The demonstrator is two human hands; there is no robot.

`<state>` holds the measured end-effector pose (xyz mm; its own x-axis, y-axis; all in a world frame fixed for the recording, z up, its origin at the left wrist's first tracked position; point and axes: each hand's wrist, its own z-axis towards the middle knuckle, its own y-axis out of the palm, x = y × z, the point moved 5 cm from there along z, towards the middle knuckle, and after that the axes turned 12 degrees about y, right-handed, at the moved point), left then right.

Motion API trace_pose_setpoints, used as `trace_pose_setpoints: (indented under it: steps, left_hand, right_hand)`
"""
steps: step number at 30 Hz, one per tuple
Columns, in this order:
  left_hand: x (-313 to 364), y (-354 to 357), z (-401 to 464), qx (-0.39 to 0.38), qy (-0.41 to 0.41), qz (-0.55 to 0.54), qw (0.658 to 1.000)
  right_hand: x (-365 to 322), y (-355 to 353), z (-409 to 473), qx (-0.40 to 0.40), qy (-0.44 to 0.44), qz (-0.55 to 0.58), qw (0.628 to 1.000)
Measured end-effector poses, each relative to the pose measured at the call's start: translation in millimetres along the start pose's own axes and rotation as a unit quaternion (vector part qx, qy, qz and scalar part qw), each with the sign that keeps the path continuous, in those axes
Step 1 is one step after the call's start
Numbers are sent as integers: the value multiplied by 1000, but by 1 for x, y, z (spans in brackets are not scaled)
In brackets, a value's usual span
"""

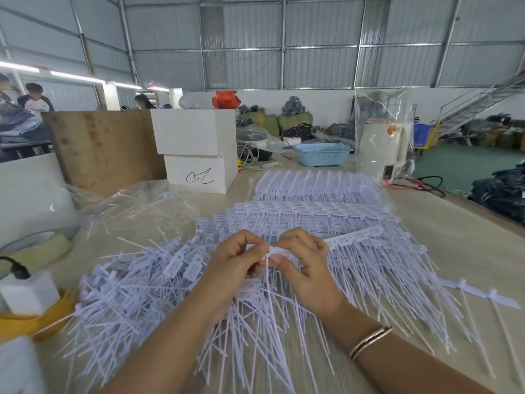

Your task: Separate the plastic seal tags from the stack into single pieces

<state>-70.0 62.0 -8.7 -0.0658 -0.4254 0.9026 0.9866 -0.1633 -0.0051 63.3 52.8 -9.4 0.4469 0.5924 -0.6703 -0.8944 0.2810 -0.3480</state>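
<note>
A joined strip of white plastic seal tags (355,237) runs from my hands out to the right above the table. My right hand (304,265) pinches the strip at its left end. My left hand (235,263) pinches the end tag (272,251) right beside it, fingertips of both hands almost touching. Behind the hands lie stacks of joined tag strips (312,206), tails pointing toward me. A loose pile of single tags (136,288) spreads to the left and in front of me.
Two white boxes (196,149) stand at the back, a blue basket (322,153) to their right. A clear plastic bag (136,203) lies at the left. A tape roll (39,243) and a yellow bowl (34,319) sit near the left edge. The table's right edge (468,203) drops to the floor.
</note>
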Motion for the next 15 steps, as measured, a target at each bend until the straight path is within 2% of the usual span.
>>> trace_pose_setpoints:
  steps: [8, 13, 15]
  left_hand:
    - [-3, 3, 0, 40, -53, -69, 995]
    - [2, 5, -3, 68, -16, -50, 996]
    - [5, 2, -2, 114, -10, -104, 988]
  right_hand:
    - [2, 0, 2, 22, -36, -46, 998]
    - [-1, 4, 0, 62, -37, -69, 995]
    - [1, -1, 0, 82, -1, -21, 996]
